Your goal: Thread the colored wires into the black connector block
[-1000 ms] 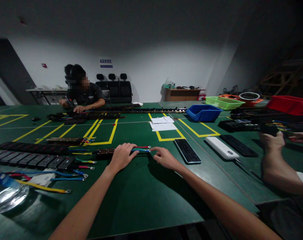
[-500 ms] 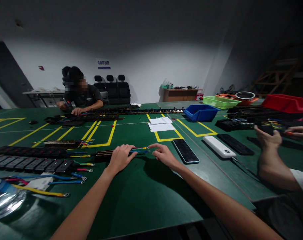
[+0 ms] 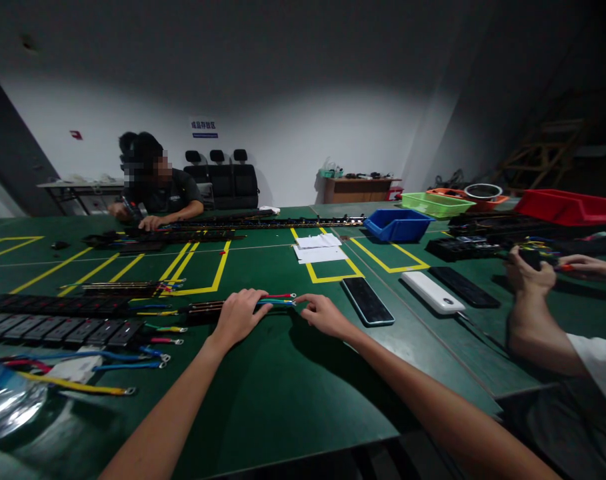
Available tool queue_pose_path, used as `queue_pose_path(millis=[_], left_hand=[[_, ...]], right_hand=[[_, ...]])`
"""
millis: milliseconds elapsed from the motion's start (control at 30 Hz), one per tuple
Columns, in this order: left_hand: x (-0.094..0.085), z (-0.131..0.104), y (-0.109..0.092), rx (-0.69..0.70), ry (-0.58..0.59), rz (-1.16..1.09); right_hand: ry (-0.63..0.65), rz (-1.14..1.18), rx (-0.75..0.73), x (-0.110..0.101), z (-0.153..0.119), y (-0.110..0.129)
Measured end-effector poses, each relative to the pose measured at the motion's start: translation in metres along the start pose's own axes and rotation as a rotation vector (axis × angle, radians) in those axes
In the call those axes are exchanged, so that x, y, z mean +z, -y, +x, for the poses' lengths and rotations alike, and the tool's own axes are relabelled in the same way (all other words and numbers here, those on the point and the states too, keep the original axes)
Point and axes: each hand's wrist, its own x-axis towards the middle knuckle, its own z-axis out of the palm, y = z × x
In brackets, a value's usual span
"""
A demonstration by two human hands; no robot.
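Note:
My left hand [image 3: 240,317] is wrapped over a dark strip with copper-coloured bars [image 3: 205,307], its thumb along the wires leaving the strip's right end. A red wire [image 3: 280,295] lies behind a blue wire and a green-yellow one [image 3: 277,303]; metal ring terminals tip them. The index finger of my right hand [image 3: 325,315] points left and meets the tip of the blue and green-yellow wires. Its other fingers are curled, with no grip visible. To the left lie black socket strips [image 3: 90,333] with coloured wire ends.
A phone [image 3: 367,301], a white power bank [image 3: 433,293] and a dark phone [image 3: 465,287] lie right. Behind are white papers [image 3: 320,249] and a blue bin [image 3: 397,225]. A co-worker's hands [image 3: 533,273] hold a wired part at right; another person [image 3: 155,190] works across the table.
My right index finger has shifted from the red and yellow wire tips slightly down to the blue and green-yellow ones. The red wire now stands apart behind. My left hand stays on the strip.

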Motion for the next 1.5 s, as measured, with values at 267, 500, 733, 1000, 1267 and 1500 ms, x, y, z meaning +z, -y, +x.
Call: queue_pose_path(millis=[267, 500, 733, 1000, 1267, 1500], left_hand=[[0.0005, 0.0001, 0.0003, 0.013, -0.01, 0.007], [-0.0001, -0.0003, 0.0, 0.003, -0.002, 0.018], [0.0029, -0.0006, 0.0018, 0.011, -0.011, 0.026], [0.0021, -0.0009, 0.0018, 0.007, -0.014, 0.014], [0.002, -0.0007, 0.001, 0.003, -0.007, 0.019], [0.0035, -0.0008, 0.0025, 0.005, -0.008, 0.017]], right_hand=[[-0.051, 0.264, -0.04, -0.0033, 0.0034, 0.0019], [-0.038, 0.047, -0.044, -0.0034, 0.0003, -0.0009], [-0.007, -0.092, -0.078, 0.0025, 0.0002, -0.0055], [-0.075, 0.207, -0.125, -0.0016, 0.0022, -0.0014], [-0.063, -0.106, -0.122, -0.0001, -0.0002, -0.0042], [-0.02, -0.109, -0.106, 0.0021, -0.0009, -0.0036]])
